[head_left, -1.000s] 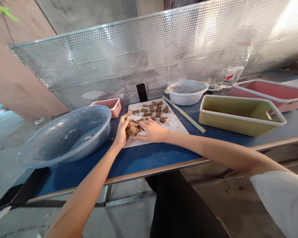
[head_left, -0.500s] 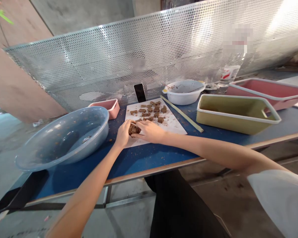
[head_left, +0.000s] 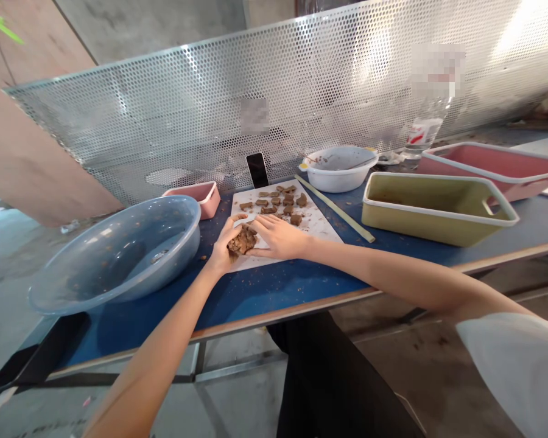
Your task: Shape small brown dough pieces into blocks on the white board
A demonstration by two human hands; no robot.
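Between my two hands sits a crumbly brown lump (head_left: pixel 242 240), dough-like or clay-like, at the near left part of a white board (head_left: pixel 317 228). My left hand (head_left: pixel 223 243) curls around the lump's left side, thumb and fingers against it. From the right, my right hand (head_left: pixel 278 237) presses on it with fingers bent over its top and side. Several small brown shaped pieces (head_left: pixel 288 202) lie beyond the hands on the board, with crumbs scattered among them. The underside of the lump is hidden.
A large blue basin (head_left: pixel 119 255) stands left, a small pink box (head_left: pixel 205 199) behind it. A phone (head_left: pixel 257 170) leans at the back. Rightward are a pale stick (head_left: pixel 335 209), white basin (head_left: pixel 340 176), green bin (head_left: pixel 429 213), red bin (head_left: pixel 497 170) and bottle (head_left: pixel 422 131).
My left hand has opened a little wider and shifted slightly left. The brown lump has tilted or turned toward the left hand, showing more of its rough face.
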